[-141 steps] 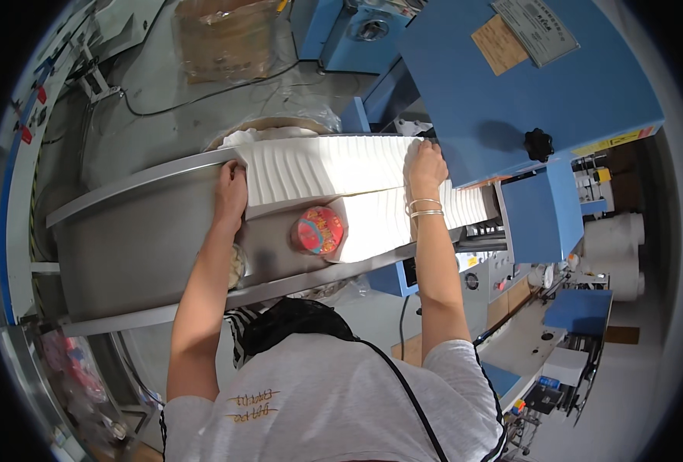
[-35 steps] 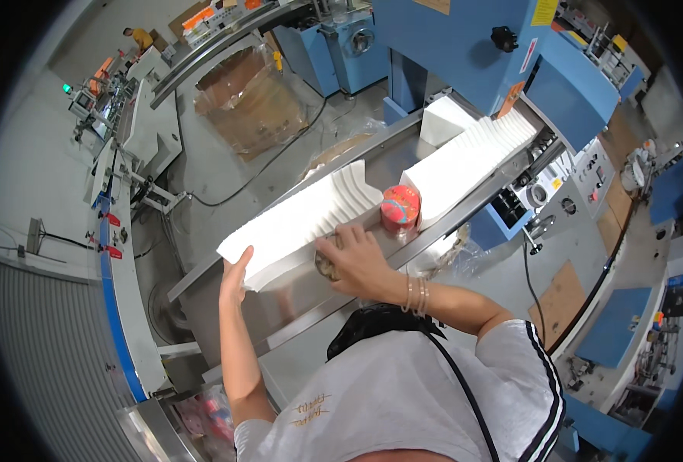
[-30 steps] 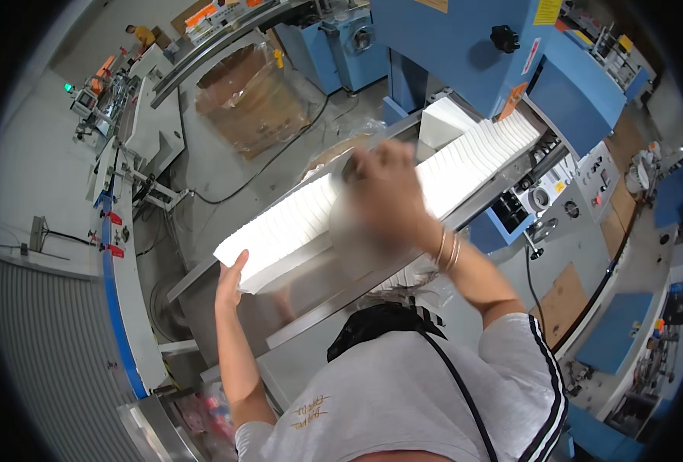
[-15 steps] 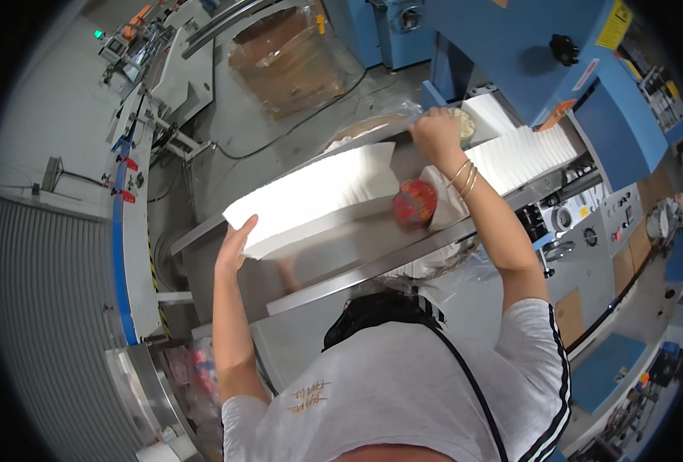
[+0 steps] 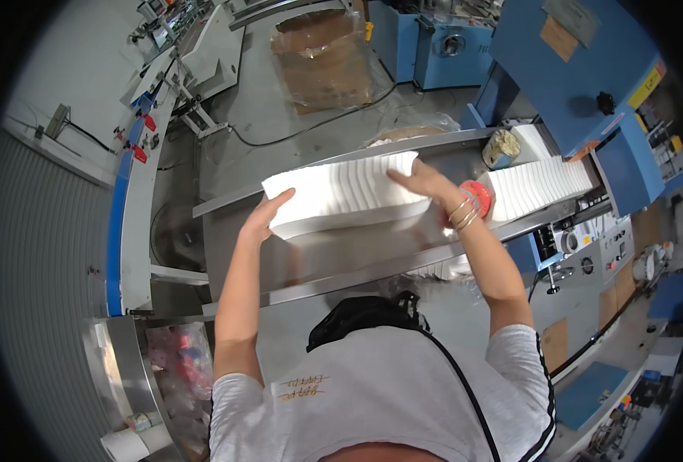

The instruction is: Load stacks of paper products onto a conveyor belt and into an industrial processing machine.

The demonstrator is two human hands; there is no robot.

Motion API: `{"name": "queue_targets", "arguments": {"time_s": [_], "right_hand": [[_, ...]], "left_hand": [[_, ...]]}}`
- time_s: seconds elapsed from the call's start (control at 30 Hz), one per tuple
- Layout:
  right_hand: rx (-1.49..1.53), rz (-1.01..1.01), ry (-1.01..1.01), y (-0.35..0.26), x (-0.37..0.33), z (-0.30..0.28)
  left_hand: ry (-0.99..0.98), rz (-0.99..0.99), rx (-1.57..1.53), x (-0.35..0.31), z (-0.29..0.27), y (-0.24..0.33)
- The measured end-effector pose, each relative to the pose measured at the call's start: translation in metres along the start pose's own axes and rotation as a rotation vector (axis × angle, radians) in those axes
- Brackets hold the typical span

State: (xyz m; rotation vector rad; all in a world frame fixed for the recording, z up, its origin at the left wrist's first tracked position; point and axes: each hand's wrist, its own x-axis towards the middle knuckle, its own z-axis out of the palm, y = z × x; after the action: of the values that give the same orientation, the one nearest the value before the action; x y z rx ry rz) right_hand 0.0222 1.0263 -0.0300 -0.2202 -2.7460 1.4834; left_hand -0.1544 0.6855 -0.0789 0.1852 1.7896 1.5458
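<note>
A long stack of white folded paper spans the space between my hands, over a shiny metal trough. My left hand grips its left end, thumb on top. At the right end, my right hand presses with its thumb over the upper face, its other fingers mostly hidden behind. A round red object, partly covered by my right wrist, stands against a second row of white folded paper. Behind that row sits a yellowish, cylinder-shaped object.
The trough runs right into a blue machine. Beyond its far edge, a large plastic-lined cardboard box stands on the floor near a black cable. A blue-edged machine table is at left. White paper lies below the near rim.
My right hand has come left from the trough's far rim to the stack's right end. The stack has moved right and is more compact. The red object now stands against the right-hand row.
</note>
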Motion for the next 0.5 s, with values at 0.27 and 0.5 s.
{"name": "queue_targets", "arguments": {"time_s": [0.27,0.5], "right_hand": [[0.562,0.460,-0.177,-0.066,-0.020,0.085],[0.728,0.471,-0.116,-0.054,-0.044,0.123]], "left_hand": [[0.125,-0.128,0.003,-0.109,-0.115,-0.016],[0.129,-0.049,-0.010,-0.146,-0.073,-0.022]]}}
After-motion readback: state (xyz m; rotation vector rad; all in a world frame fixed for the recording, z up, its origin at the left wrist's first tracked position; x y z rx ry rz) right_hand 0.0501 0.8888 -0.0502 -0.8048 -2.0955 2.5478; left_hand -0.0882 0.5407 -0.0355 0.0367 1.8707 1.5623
